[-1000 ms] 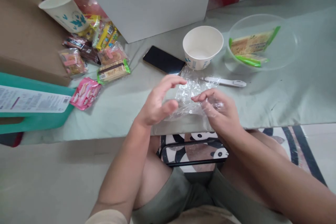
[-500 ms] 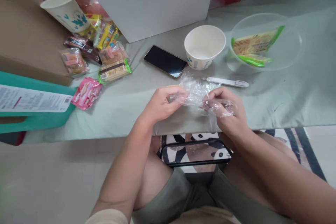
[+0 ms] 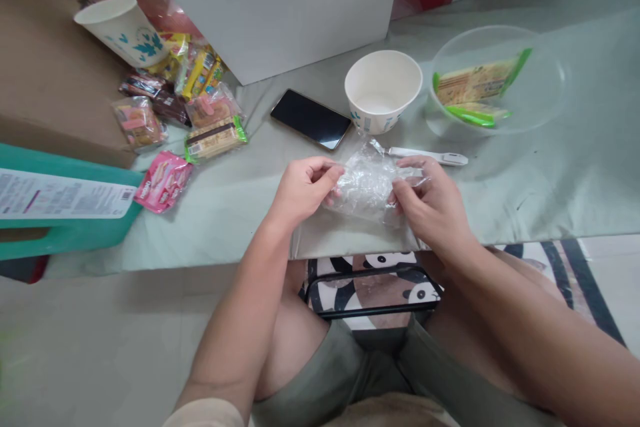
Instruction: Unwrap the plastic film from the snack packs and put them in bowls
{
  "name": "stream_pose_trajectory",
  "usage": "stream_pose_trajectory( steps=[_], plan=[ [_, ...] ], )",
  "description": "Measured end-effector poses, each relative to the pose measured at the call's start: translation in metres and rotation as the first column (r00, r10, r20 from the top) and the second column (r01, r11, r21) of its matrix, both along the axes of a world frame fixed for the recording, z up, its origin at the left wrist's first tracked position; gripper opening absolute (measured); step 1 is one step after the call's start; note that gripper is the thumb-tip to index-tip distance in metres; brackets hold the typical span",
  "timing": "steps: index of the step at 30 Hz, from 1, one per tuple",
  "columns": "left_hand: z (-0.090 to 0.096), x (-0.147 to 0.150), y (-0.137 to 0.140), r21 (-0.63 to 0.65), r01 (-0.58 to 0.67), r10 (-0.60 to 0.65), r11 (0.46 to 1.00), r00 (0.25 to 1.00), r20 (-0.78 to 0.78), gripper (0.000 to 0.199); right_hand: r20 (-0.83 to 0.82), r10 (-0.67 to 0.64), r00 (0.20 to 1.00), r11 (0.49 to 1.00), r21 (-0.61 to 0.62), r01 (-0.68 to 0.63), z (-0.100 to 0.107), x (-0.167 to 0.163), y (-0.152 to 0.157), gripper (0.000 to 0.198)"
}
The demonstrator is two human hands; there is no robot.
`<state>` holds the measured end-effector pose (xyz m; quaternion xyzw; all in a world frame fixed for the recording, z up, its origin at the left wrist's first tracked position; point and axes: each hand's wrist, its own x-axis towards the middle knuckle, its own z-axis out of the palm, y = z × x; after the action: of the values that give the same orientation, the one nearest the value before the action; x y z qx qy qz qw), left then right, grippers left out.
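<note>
Crumpled clear plastic film [image 3: 369, 183] stretches between my two hands, just above the cloth near the table's front edge. My left hand [image 3: 306, 188] pinches its left side between thumb and fingers. On the other side, my right hand [image 3: 431, 200] has thumb and fingers closed on the film's right part. Behind the film lies a white utility knife [image 3: 430, 156], close to my right fingertips. A white paper bowl [image 3: 383, 90] stands beyond it, beside a black phone [image 3: 311, 118].
A clear plastic bowl [image 3: 543, 113] holds green-ended wrapped crackers [image 3: 480, 83] at the right. Left are several wrapped snacks [image 3: 215, 139], a pink packet [image 3: 164, 181], a tilted paper cup [image 3: 123, 33] and a teal box [image 3: 100, 237]. A large white box [image 3: 280, 7] stands behind.
The film has been spread flatter and wider between my hands. My right hand has shifted its hold, its fingers now further extended, and the bunched film over it is gone.
</note>
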<state>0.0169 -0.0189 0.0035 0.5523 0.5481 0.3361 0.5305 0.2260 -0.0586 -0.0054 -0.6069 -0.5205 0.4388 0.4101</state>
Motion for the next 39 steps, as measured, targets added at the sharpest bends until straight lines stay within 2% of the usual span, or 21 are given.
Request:
stream_pose_trajectory(
  steps=[3,6,9,12,14,16,18,21,24,27,30,34,36,39],
  plan=[
    [-0.001,0.000,0.001,-0.060,-0.038,0.033,0.997,0.996,-0.084,0.021,0.016,-0.001,1.000,1.000,-0.015,0.001,-0.003,0.001,0.000,0.021],
    [0.001,-0.001,0.002,-0.043,-0.008,0.004,0.999,0.996,-0.087,0.024,0.004,0.008,1.000,1.000,0.007,-0.008,-0.007,0.001,0.001,0.021],
    [0.003,-0.004,0.002,-0.028,0.100,-0.103,0.995,0.990,-0.096,0.027,-0.001,0.001,1.000,0.999,0.041,-0.001,-0.009,0.002,0.001,0.022],
    [0.005,-0.006,0.001,-0.075,0.227,-0.234,0.971,0.965,-0.116,0.029,0.006,-0.035,0.999,0.997,0.066,0.035,-0.007,0.003,0.001,0.009],
    [0.005,-0.007,0.000,-0.083,0.353,-0.361,0.932,0.924,-0.124,0.035,0.017,-0.033,0.999,0.997,0.070,0.031,-0.005,0.003,0.000,0.007],
    [0.004,-0.008,-0.001,-0.029,0.479,-0.476,0.877,0.863,-0.167,0.040,0.028,-0.006,1.000,0.997,0.078,0.004,-0.005,0.003,0.000,0.010],
    [0.002,-0.009,-0.002,0.062,0.531,-0.502,0.845,0.829,-0.245,0.041,0.039,0.019,0.999,0.997,0.080,-0.022,-0.005,0.003,0.000,0.012],
    [0.000,-0.011,-0.003,0.114,0.474,-0.410,0.873,0.840,-0.355,0.046,0.049,0.019,0.999,0.999,0.037,-0.021,-0.006,0.002,0.000,0.011],
    [-0.001,-0.012,-0.004,0.066,0.409,-0.350,0.910,0.845,-0.405,0.049,0.079,0.017,0.997,1.000,0.009,-0.018,-0.008,0.003,0.002,0.011],
    [-0.001,-0.011,-0.004,0.033,0.366,-0.318,0.930,0.846,-0.428,0.040,0.160,0.008,0.987,0.999,0.043,-0.015,-0.011,0.003,0.005,0.009],
    [-0.002,-0.007,-0.002,0.068,0.295,-0.235,0.953,0.862,-0.449,0.025,0.257,-0.027,0.966,0.992,0.124,-0.005,-0.016,0.003,0.011,0.014],
    [0.000,-0.002,-0.001,0.074,0.152,-0.097,0.986,0.869,-0.485,0.023,0.381,-0.064,0.923,0.968,0.248,-0.035,-0.021,0.002,0.019,0.027],
    [0.002,0.000,-0.002,0.065,0.110,-0.063,0.992,0.864,-0.499,0.021,0.436,-0.143,0.889,0.940,0.342,-0.016,-0.019,0.003,0.022,0.028],
    [0.003,0.001,-0.002,0.090,0.101,-0.042,0.991,0.863,-0.503,0.018,0.458,-0.250,0.853,0.873,0.488,-0.006,-0.012,0.007,0.020,0.018]
  ],
)
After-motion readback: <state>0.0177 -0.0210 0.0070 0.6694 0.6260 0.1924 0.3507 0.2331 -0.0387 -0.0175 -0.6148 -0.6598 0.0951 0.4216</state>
